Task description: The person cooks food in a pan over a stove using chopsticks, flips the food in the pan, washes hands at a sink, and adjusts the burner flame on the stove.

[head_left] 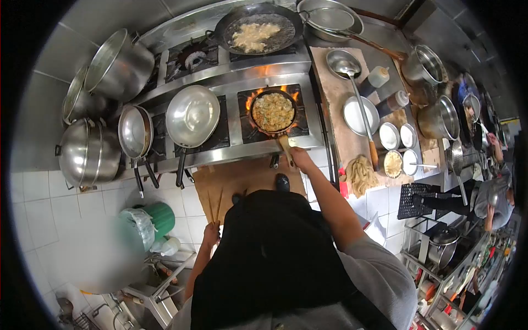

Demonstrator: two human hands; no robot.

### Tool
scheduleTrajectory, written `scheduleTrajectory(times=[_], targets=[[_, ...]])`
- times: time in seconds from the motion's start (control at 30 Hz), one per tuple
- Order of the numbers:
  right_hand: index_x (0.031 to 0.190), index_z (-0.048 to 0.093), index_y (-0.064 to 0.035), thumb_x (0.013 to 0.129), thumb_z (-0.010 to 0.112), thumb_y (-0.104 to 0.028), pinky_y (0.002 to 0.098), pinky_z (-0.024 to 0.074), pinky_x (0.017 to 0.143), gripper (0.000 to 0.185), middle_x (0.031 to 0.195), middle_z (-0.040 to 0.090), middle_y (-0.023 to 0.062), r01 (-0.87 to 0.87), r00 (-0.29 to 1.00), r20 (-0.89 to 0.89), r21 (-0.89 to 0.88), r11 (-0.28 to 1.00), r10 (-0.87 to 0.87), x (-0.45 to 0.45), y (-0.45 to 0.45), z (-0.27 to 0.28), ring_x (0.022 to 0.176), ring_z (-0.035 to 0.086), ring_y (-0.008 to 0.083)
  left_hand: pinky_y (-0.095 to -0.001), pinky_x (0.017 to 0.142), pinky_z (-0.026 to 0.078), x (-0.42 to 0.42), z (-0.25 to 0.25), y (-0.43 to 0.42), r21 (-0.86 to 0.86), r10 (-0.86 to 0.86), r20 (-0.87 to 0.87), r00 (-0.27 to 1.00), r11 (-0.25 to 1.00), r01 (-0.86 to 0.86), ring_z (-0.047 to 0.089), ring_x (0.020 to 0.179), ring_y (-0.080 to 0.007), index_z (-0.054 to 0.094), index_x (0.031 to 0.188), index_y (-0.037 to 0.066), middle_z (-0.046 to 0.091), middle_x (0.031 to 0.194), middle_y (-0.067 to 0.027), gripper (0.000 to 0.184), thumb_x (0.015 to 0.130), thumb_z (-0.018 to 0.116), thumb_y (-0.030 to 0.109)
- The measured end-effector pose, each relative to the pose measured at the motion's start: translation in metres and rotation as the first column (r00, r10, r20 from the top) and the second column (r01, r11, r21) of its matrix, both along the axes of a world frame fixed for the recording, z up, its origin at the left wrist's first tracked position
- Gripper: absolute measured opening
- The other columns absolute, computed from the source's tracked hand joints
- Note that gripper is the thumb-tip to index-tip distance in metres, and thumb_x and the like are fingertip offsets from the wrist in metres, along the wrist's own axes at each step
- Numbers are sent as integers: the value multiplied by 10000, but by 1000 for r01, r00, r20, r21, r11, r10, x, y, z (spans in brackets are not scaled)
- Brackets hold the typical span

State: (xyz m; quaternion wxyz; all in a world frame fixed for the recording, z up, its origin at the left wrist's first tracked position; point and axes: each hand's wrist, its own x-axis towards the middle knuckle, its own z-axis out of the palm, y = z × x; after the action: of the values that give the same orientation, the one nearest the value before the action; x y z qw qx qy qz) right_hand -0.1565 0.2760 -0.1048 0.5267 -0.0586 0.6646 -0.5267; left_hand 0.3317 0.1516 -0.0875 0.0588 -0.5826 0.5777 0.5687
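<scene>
My right hand [301, 158] is closed around the light wooden handle [285, 144] of a small dark frying pan [254, 122]. Inside the pan lies a browned, lumpy round of food [273, 111]. Orange flames [295, 94] rise around the pan from the lit burner beneath it. Lower down on the left, my left hand [211, 234] grips a pair of long thin chopsticks [220, 204], their tips apart and pointing toward the stove. They are held over the brown mat on the floor, away from the pan.
Behind the pan, a wide wok [223, 34] holds pale food in bubbling liquid. Steel pans [192, 115] and tall pots [124, 66] stand left. At right, a counter [333, 99] carries a ladle [360, 102], squeeze bottles, bowls and a cloth [361, 175]. Another person [492, 198] works far right.
</scene>
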Motion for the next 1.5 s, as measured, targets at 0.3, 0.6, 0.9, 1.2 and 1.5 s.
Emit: scheduleTrajectory(times=[0.3, 0.6, 0.9, 1.2, 1.5], targets=[[816, 595, -37, 976, 510, -428, 303, 351, 398, 430, 554, 474, 6, 21, 951, -308, 106, 994, 13, -3, 20, -12, 425, 443, 128, -295, 394, 360, 83, -21, 16, 0, 110, 136, 985, 994, -111, 432, 430, -96, 564, 782, 74, 478, 556, 20, 326, 1006, 552, 312], [783, 585, 0, 995, 461, -367, 341, 440, 455, 441, 553, 522, 57, 98, 837, -547, 106, 989, -24, 60, 23, -35, 450, 513, 169, -303, 324, 376, 123, -17, -18, -5, 126, 23, 992, 992, -126, 400, 372, -114, 476, 781, 104, 418, 539, 17, 362, 998, 546, 384], [793, 589, -33, 987, 509, -354, 305, 399, 431, 383, 545, 476, 24, -15, 283, -959, -34, 999, -29, 91, 19, -38, 452, 480, 132, -308, 328, 386, 152, -21, -44, -76, 4, 0, 1000, 997, -4, 414, 368, -127, 473, 749, 94, 413, 519, 5, 378, 985, 546, 380], [774, 573, -36, 993, 486, -326, 262, 337, 397, 374, 539, 457, -10, 211, 916, -348, -8, 977, -201, 153, 66, 37, 415, 420, 91, -299, 338, 403, 179, -51, -62, 22, 111, -83, 990, 994, -109, 409, 371, -112, 470, 762, 103, 409, 529, 20, 387, 994, 542, 404], [848, 557, -61, 1012, 481, -355, 239, 292, 351, 344, 546, 427, -47, 374, 872, -348, 23, 927, -343, 156, 158, 114, 386, 374, 65, -289, 367, 377, 140, -40, -73, -173, 23, -140, 990, 984, -48, 417, 399, -103, 462, 770, 93, 431, 542, 15, 370, 998, 568, 365]])
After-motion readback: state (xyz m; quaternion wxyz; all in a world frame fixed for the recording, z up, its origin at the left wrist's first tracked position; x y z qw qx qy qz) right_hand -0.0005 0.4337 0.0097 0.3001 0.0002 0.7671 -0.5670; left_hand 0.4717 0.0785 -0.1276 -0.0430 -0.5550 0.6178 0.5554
